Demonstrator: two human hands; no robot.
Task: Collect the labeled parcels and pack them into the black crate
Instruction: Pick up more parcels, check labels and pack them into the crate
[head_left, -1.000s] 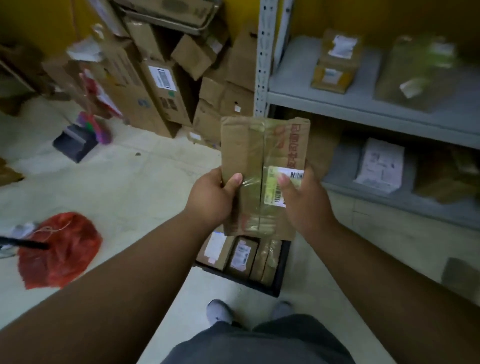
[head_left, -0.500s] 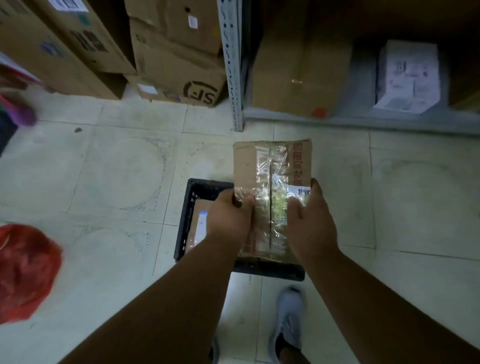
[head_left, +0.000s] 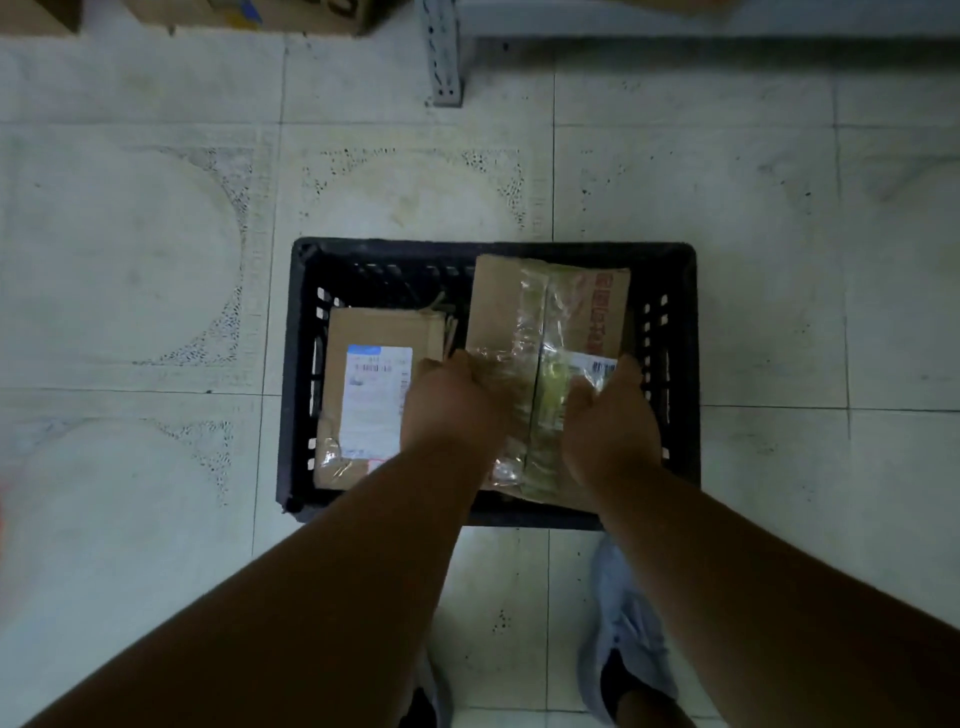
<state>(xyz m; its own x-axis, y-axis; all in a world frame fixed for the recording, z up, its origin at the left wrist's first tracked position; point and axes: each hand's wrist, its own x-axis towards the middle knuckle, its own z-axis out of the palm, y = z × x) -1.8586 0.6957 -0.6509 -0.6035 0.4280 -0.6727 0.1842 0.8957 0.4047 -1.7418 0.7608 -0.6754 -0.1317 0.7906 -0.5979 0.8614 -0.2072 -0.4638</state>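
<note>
since half a second ago the head view has tipped further down, so the shelf and the stacked boxes have slid almost out of the top edge, and the taped parcel has come down from above the black crate to sit within its right half.

head view: the left hand grips the parcel's left edge, fingers curled under it and thumb on top; the right hand grips the right edge the same way, thumb lying by the white barcode label. the parcel is brown card wrapped in shiny clear tape, with red print along its far right side; its near end overlaps the crate's near rim. whether it rests on the crate floor or is held just above cannot be told.

in the crate's left half a second labeled parcel lies flat, its white label face up, partly hidden by the left forearm. the two parcels lie side by side, just apart or touching; the hand hides the gap.

the crate stands on a pale tiled floor. a grey shoe is planted near the crate's near right corner. a perforated metal shelf post stands beyond the crate, with a cardboard box to its left.
</note>
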